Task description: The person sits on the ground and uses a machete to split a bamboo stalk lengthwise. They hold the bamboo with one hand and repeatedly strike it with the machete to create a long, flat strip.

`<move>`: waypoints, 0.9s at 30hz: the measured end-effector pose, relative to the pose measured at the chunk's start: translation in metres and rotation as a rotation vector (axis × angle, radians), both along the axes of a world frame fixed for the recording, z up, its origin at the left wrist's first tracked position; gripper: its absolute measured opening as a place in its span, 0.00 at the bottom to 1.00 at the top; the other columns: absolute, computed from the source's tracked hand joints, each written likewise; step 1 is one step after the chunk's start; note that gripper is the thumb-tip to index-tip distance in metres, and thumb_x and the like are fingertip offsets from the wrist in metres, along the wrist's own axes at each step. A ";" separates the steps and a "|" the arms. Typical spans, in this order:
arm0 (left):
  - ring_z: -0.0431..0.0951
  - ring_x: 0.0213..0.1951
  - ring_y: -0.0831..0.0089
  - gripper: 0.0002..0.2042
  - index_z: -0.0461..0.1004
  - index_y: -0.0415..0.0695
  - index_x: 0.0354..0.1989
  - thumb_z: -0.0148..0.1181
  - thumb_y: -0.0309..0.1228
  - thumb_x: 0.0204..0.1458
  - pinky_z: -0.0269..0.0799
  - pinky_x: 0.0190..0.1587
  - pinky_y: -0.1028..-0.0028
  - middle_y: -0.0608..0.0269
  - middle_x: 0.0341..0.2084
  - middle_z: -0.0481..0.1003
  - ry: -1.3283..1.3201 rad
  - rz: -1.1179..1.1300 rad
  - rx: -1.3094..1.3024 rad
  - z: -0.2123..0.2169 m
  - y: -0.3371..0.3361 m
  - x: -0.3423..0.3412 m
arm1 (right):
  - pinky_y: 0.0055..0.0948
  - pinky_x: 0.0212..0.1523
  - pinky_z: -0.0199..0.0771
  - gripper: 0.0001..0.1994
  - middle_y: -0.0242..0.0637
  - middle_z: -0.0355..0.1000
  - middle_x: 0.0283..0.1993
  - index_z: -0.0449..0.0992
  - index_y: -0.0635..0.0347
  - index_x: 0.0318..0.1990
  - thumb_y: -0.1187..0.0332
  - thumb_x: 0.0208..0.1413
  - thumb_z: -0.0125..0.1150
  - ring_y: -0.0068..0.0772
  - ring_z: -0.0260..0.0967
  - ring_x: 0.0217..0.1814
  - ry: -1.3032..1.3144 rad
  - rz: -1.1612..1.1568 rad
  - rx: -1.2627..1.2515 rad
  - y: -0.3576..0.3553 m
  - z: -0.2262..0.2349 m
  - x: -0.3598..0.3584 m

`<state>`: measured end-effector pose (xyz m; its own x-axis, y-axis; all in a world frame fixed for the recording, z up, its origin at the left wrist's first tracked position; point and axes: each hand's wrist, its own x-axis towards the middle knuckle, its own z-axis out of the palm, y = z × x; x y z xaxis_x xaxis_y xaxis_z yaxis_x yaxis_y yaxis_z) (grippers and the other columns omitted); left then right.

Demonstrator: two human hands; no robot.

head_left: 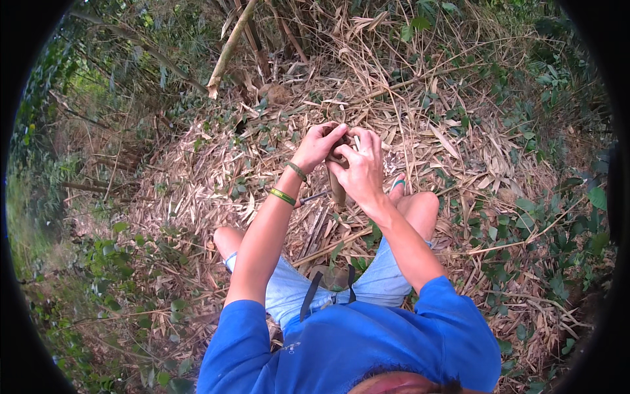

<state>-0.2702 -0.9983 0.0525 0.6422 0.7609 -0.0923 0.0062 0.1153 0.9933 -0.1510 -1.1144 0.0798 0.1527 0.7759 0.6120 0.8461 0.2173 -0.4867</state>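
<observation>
Reaching with left hand (319, 146) and right hand (361, 165), narrowly curled and close together, to the upper end of a brown stick (337, 189) above dry leaves (445, 140); cannot tell whether firmly gripped.

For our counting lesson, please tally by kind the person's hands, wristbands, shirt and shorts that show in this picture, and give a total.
Hands: 2 (left hand, right hand)
Wristbands: 2 (plain green band, green-and-yellow band, both on the left arm)
Blue shirt: 1
Denim shorts: 1
Total: 6
</observation>
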 end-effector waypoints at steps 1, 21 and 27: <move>0.78 0.38 0.80 0.16 0.80 0.39 0.44 0.55 0.40 0.67 0.75 0.44 0.77 0.66 0.36 0.81 -0.010 0.019 -0.014 0.001 0.003 -0.001 | 0.43 0.58 0.69 0.13 0.44 0.70 0.48 0.77 0.60 0.32 0.70 0.38 0.75 0.46 0.68 0.54 0.001 0.051 0.010 0.004 -0.005 -0.003; 0.73 0.30 0.86 0.19 0.83 0.35 0.38 0.62 0.43 0.62 0.72 0.33 0.79 0.69 0.26 0.80 0.172 0.224 0.306 -0.010 0.091 -0.012 | 0.41 0.54 0.73 0.07 0.44 0.77 0.33 0.81 0.66 0.27 0.70 0.47 0.67 0.46 0.70 0.50 -0.308 0.176 -0.080 0.101 -0.040 -0.025; 0.73 0.31 0.85 0.18 0.83 0.37 0.39 0.61 0.43 0.63 0.73 0.34 0.78 0.70 0.29 0.80 0.129 0.149 0.203 -0.011 0.101 -0.003 | 0.39 0.50 0.76 0.07 0.43 0.76 0.31 0.80 0.65 0.26 0.70 0.46 0.67 0.46 0.71 0.47 -0.217 0.244 -0.026 0.111 -0.037 -0.004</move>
<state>-0.2730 -0.8976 0.0416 0.5146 0.8575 -0.0019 0.1323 -0.0772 0.9882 -0.1546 -1.0035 0.0430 -0.1718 0.7893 0.5895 0.8553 0.4164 -0.3083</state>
